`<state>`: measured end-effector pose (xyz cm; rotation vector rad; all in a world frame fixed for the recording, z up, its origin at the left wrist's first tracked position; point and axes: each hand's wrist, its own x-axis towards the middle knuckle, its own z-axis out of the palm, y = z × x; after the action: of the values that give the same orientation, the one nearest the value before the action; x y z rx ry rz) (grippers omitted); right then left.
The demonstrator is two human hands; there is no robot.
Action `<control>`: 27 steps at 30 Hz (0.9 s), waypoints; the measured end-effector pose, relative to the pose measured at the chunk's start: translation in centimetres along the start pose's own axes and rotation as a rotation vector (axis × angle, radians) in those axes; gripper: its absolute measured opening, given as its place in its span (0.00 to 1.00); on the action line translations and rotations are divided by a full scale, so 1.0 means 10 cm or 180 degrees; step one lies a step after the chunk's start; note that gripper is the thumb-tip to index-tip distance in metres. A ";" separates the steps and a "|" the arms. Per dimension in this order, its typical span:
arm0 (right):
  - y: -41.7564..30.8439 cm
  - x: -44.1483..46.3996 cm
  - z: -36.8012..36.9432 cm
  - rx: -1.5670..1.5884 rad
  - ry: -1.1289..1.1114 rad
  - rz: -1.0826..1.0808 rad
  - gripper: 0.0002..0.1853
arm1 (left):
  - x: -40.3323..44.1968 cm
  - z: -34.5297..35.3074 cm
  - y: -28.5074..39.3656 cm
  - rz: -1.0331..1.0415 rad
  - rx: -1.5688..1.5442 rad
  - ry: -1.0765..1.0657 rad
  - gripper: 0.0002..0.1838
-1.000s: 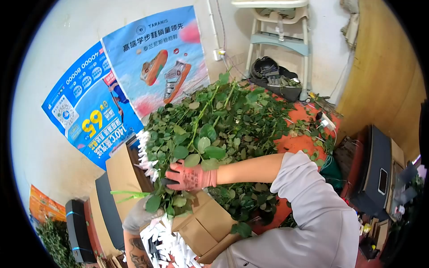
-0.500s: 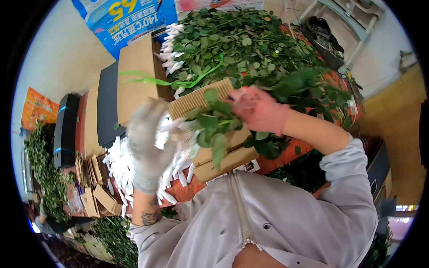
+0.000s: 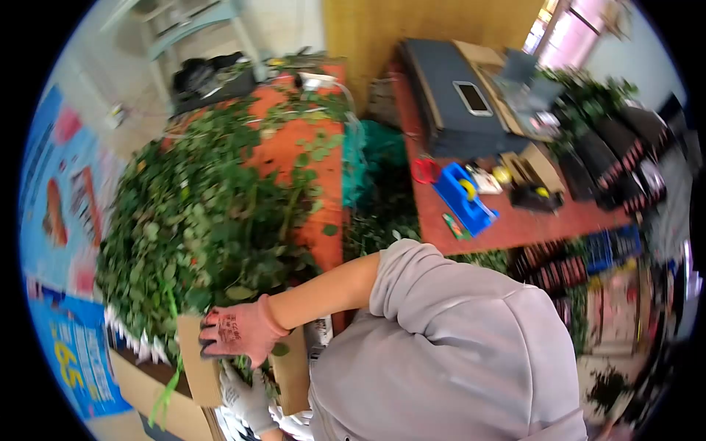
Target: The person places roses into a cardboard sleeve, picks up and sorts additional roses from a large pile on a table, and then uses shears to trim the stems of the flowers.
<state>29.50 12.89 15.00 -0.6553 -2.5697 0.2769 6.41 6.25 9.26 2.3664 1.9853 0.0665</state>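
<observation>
In the head view, the scene is turned from the earlier frames: the posters point(image 3: 62, 198) now sit along the left edge, and a red table point(image 3: 515, 220) with a blue tape dispenser point(image 3: 465, 202) and a phone point(image 3: 472, 98) shows at the upper right. The hands, apart half a second ago, are now close together over the cardboard box point(image 3: 293, 375) at the lower left of the frame. The leafy stems point(image 3: 279, 350) that stood out over the cardboard now show between its panels.

The cardboard box points up the frame, its long axis close to upright and leaning slightly so that the upper end is farther left. The green tie point(image 3: 165, 397) runs down along its left side, near the heap of leaves point(image 3: 169, 235).

The right hand point(image 3: 241, 331), in a pink glove, lies across the upper part of the box, its fingers bent and slightly apart on the left panel; whether they grip it cannot be told. The box extends below these fingers. The left hand point(image 3: 248, 400), in a grey glove, reaches up between the panels just below the right hand, thumb apart from the fingers, among the leaves; whether it pinches a stem is hidden.
</observation>
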 end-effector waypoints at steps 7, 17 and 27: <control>-0.01 -1.80 -0.29 0.0472 0.1402 0.2581 0.20 | 0.09 -0.19 0.15 -0.0126 0.0020 -0.0426 0.38; 1.39 -4.12 -0.82 -0.1613 0.0309 0.6456 0.17 | 0.10 -0.26 0.16 -0.0005 -0.0050 -0.0497 0.40; 1.95 -4.76 -0.41 -0.1393 -0.0378 0.7033 0.23 | 0.09 -0.18 0.08 -0.0069 -0.0279 -0.0445 0.42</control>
<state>76.17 6.51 -5.97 -3.1944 -0.7230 0.3257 7.19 7.03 11.11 2.2301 1.9036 -0.0124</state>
